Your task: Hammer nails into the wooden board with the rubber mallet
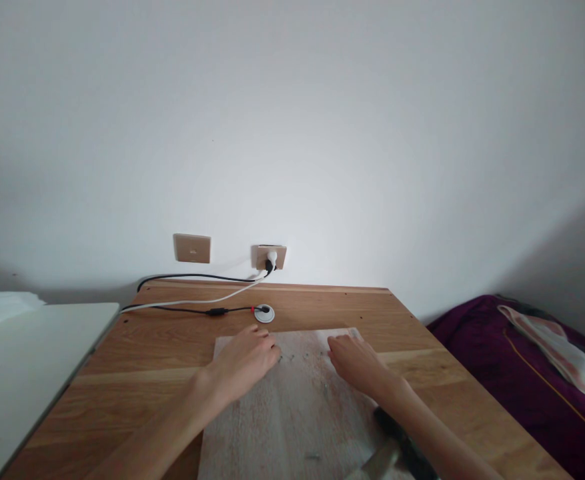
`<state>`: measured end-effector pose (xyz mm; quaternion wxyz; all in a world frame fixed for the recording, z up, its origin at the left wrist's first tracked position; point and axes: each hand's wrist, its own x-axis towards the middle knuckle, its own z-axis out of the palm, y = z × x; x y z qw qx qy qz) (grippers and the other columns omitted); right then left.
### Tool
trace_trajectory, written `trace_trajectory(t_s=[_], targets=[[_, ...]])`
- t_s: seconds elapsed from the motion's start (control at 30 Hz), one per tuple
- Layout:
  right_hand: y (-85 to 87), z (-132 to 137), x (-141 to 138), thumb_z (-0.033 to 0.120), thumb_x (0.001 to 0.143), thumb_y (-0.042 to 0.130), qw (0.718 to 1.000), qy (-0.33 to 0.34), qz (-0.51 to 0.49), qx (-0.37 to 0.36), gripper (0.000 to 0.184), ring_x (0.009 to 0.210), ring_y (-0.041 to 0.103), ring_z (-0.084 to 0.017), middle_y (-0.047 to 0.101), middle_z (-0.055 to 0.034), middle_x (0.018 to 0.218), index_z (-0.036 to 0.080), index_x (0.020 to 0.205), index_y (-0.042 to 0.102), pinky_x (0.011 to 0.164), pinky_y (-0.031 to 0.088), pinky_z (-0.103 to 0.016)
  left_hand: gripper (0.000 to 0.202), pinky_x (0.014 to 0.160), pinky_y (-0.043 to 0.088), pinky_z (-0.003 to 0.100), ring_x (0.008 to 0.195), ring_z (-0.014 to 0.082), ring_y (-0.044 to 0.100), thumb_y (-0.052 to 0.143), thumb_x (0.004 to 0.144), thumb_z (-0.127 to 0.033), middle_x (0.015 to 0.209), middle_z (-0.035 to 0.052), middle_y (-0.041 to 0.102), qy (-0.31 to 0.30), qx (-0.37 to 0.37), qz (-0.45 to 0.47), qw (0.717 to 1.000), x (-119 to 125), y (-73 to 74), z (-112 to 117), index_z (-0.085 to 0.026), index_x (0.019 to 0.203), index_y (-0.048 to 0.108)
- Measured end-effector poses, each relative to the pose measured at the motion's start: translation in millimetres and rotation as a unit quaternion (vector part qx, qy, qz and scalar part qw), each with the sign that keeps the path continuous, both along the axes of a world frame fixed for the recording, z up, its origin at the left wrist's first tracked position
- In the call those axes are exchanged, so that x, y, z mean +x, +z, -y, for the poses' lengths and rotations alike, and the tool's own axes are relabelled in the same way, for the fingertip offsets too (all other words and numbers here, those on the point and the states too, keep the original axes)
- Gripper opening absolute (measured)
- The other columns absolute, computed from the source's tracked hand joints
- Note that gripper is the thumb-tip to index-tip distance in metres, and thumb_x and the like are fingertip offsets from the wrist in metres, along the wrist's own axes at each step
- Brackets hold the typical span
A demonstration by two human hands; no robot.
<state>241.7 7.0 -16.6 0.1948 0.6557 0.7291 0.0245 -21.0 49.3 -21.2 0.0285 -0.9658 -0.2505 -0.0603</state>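
Observation:
A pale, worn wooden board (292, 407) lies on a brown wooden table (152, 353). My left hand (246, 359) rests on the board's far left part with its fingers curled under, pointing right. My right hand (356, 363) rests on the board's far right part, fingers bent and pointing left. Small dark specks lie on the board between the two hands. I cannot make out anything held in either hand. A hammer (395, 450) lies on the board under my right forearm, near the bottom edge.
Black and white cables (197, 303) run across the table's back to a wall socket (269, 257); a second wall plate (192, 248) sits to its left. A white surface (27, 367) adjoins the table at left. A purple bed cover (522, 380) with folded cloth (555, 347) is at right.

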Motion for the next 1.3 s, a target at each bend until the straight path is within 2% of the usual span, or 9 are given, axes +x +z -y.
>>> trace_trajectory(t_s=[0.2,0.4,0.6,0.73,0.87,0.97,1.07,1.17,1.3], targets=[[-3.5,-1.1,2.4,0.035,0.102,0.069,1.0,0.001,-0.011,0.002,0.022,0.102,0.074,-0.022,0.075,-0.0056,0.114,0.017,0.115,0.071,0.09,0.062,-0.044,0.013,0.087,0.051,0.039,0.094,0.0264,0.071,0.068,0.098,-0.014,0.089,0.0087,0.075,0.019,0.026,0.026,0.999,1.3,-8.7,-2.5,-0.014,0.087,0.074],[1.8,2.2,-0.6,0.034,0.102,0.069,1.0,-0.005,-0.018,0.01,0.022,0.102,0.074,-0.022,0.075,-0.0058,0.114,0.016,0.114,0.071,0.091,0.061,-0.045,0.012,0.088,0.054,0.042,0.099,0.0297,0.072,0.068,0.099,-0.02,0.095,0.011,0.076,0.035,0.013,0.032,0.999,5.6,-6.0,1.1,-0.013,0.093,0.075],[7.4,3.6,2.0,0.033,0.103,0.068,0.997,-0.02,-0.063,0.027,0.02,0.1,0.074,-0.022,0.075,-0.005,0.112,0.017,0.114,0.071,0.088,0.062,-0.043,0.023,0.081,0.054,0.033,0.088,0.0237,0.074,0.066,0.102,-0.032,0.088,0.0064,0.078,-0.002,-0.109,0.068,0.992,12.8,4.1,16.7,-0.017,0.088,0.077],[19.4,10.4,7.0,0.027,0.104,0.064,0.989,-0.016,-0.139,0.037,0.013,0.096,0.073,-0.02,0.075,-0.0031,0.104,0.016,0.105,0.071,0.087,0.061,-0.042,0.025,0.073,0.053,0.03,0.081,0.0228,0.076,0.069,0.1,-0.033,0.083,0.0065,0.079,-0.033,-0.187,0.049,0.981,17.1,13.1,32.7,-0.018,0.082,0.079],[36.0,26.3,1.9,0.012,0.101,0.058,0.966,0.041,-0.254,-0.027,0.015,0.086,0.072,-0.015,0.076,-0.0006,0.092,0.017,0.1,0.071,0.081,0.055,-0.027,0.024,0.066,0.052,0.031,0.079,0.0259,0.077,0.069,0.099,-0.031,0.083,0.0101,0.081,-0.034,-0.215,-0.014,0.976,20.8,22.9,47.8,-0.018,0.084,0.083],[44.2,37.4,-6.1,0.015,0.095,0.066,0.942,0.078,-0.311,-0.102,0.011,0.084,0.072,-0.014,0.078,0.0002,0.089,0.02,0.097,0.076,0.074,0.052,-0.019,0.022,0.058,0.049,0.03,0.074,0.026,0.077,0.071,0.097,-0.032,0.079,0.0095,0.082,-0.048,-0.234,-0.028,0.971,21.6,26.1,55.7,-0.02,0.084,0.084],[46.2,40.7,-10.1,0.022,0.093,0.071,0.931,0.09,-0.333,-0.121,0.016,0.087,0.073,-0.017,0.079,-0.001,0.089,0.022,0.108,0.077,0.077,0.051,-0.021,0.026,0.053,0.046,0.03,0.069,0.025,0.076,0.075,0.094,-0.041,0.073,0.0084,0.08,-0.039,-0.257,-0.031,0.965,20.0,25.0,57.7,-0.021,0.08,0.083],[42.4,35.4,-7.9,0.024,0.1,0.062,0.935,0.077,-0.339,-0.078,0.017,0.082,0.072,-0.016,0.077,-0.0019,0.087,0.02,0.112,0.074,0.073,0.049,-0.022,0.03,0.058,0.05,0.031,0.074,0.0271,0.077,0.072,0.096,-0.045,0.08,0.0102,0.08,-0.01,-0.241,-0.027,0.97,18.8,21.3,52.4,-0.018,0.084,0.081],[33.5,23.1,-2.5,0.024,0.105,0.055,0.953,0.046,-0.299,0.001,0.017,0.075,0.069,-0.016,0.074,-0.0008,0.08,0.017,0.102,0.07,0.072,0.049,-0.026,0.014,0.079,0.056,0.034,0.089,0.0257,0.075,0.06,0.1,-0.021,0.097,0.0085,0.077,0.01,-0.17,0.052,0.984,21.6,11.3,37.6,-0.017,0.1,0.074]])
